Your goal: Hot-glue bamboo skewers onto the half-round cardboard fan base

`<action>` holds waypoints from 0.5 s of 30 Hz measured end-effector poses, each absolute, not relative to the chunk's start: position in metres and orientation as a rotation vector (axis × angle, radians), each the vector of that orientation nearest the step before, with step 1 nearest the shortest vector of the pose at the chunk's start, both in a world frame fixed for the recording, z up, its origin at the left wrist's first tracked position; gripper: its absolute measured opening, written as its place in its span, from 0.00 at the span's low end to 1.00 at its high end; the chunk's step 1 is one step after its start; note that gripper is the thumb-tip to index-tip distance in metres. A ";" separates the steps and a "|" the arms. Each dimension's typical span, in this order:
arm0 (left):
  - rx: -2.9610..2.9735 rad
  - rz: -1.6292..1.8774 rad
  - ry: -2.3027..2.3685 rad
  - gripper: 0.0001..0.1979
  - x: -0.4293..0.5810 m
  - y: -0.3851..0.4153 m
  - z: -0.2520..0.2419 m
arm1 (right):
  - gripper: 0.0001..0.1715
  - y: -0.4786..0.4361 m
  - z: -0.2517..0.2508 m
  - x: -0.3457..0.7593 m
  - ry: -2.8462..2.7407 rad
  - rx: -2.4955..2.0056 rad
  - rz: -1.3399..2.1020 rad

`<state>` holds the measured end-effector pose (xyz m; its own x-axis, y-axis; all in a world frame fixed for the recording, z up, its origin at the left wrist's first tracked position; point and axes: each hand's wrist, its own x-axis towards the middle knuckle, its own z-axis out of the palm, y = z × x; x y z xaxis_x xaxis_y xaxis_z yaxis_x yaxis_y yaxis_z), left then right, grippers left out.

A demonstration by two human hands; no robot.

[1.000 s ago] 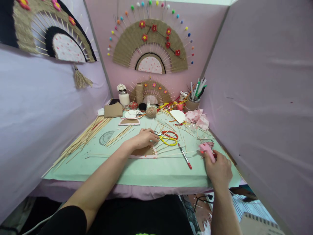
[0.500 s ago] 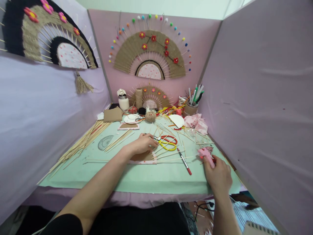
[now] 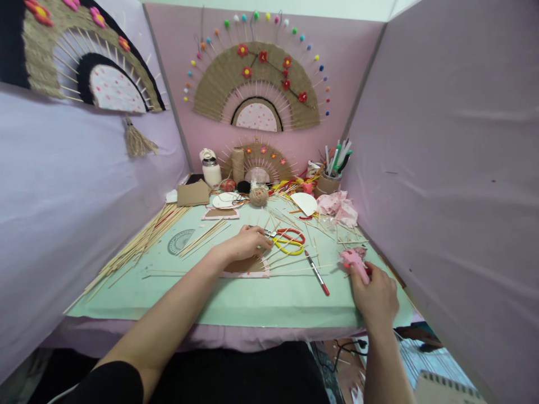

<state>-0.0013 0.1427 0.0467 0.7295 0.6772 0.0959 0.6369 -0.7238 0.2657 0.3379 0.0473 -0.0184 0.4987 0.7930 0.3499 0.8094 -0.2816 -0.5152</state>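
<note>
My right hand (image 3: 376,294), at the right of the table, is closed around the handle of a pink glue gun (image 3: 357,266). Its nozzle end lies by a crumpled, shiny scrap. My left hand (image 3: 247,243) bends down over a half-round cardboard piece (image 3: 248,266) edged in pink-dotted fabric, covering much of it. The fingertips pinch at a thin bamboo stick (image 3: 274,245) on its right side; the exact contact is partly hidden. Several sticks fan out from the cardboard. Beyond those fingers lie scissors (image 3: 290,243) with red and yellow handles. A red-capped pen (image 3: 317,274) rests between the hands.
Long bamboo sticks (image 3: 130,247) lie in a bundle at left, near a protractor (image 3: 180,242). Toward the back are a twine ball (image 3: 258,196), a white half-disc (image 3: 305,203), pink dotted fabric (image 3: 338,207) and a holder (image 3: 327,183) with glue sticks. Decorated fans (image 3: 256,84) hang around.
The view has tilted slightly, so the scene sits a little higher in the picture. Both hands keep practically the same places, the right still on the glue gun.
</note>
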 end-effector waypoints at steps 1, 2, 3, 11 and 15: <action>2.704 0.224 1.041 0.07 -0.001 0.143 0.047 | 0.34 0.047 -0.018 0.338 -1.308 -2.096 -0.031; 2.692 0.185 1.038 0.08 -0.001 0.143 0.048 | 0.34 0.047 -0.018 0.338 -1.306 -2.100 -0.028; 2.682 0.158 1.042 0.08 0.000 0.143 0.048 | 0.34 0.047 -0.018 0.338 -1.305 -2.103 -0.027; 2.654 0.146 1.088 0.10 0.001 0.146 0.045 | 0.34 0.047 -0.020 0.338 -1.299 -2.080 -0.036; 2.673 0.161 1.060 0.09 0.001 0.145 0.046 | 0.34 0.047 -0.018 0.338 -1.298 -2.095 -0.028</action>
